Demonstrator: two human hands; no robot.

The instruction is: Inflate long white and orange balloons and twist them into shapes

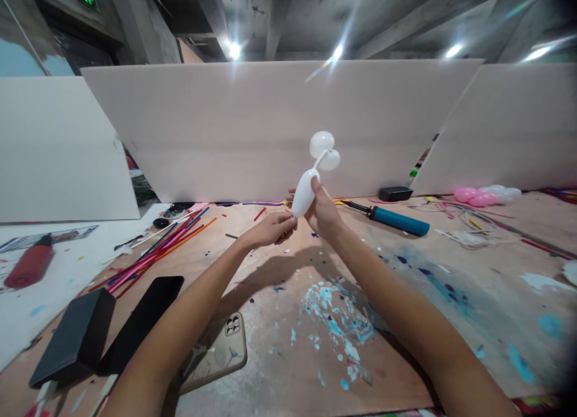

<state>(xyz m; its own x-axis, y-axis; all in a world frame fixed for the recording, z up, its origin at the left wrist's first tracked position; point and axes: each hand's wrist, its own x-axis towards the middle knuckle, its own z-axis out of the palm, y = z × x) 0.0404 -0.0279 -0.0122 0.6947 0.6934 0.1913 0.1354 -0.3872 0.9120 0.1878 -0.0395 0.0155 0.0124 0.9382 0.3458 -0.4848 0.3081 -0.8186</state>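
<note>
A white twisting balloon (305,194) is held up over the middle of the table. Its long bubble leans to the right, and a thin uninflated stretch links it to two rounder bubbles (321,144) above. My right hand (324,210) wraps around the long bubble, thumb on its near side and fingers behind. At the bubble's lower end my left hand (277,228) pinches with thumb and forefinger; the tip between them is mostly hidden. To the right of my hands lies a blue hand pump (399,221) with a black nozzle.
Uninflated coloured balloons (157,249), a black box (74,336), a black phone (142,324) and a patterned phone case (220,351) lie left. At right are pink balloon bubbles (474,196) and a small black box (395,193). White panels (225,116) stand behind.
</note>
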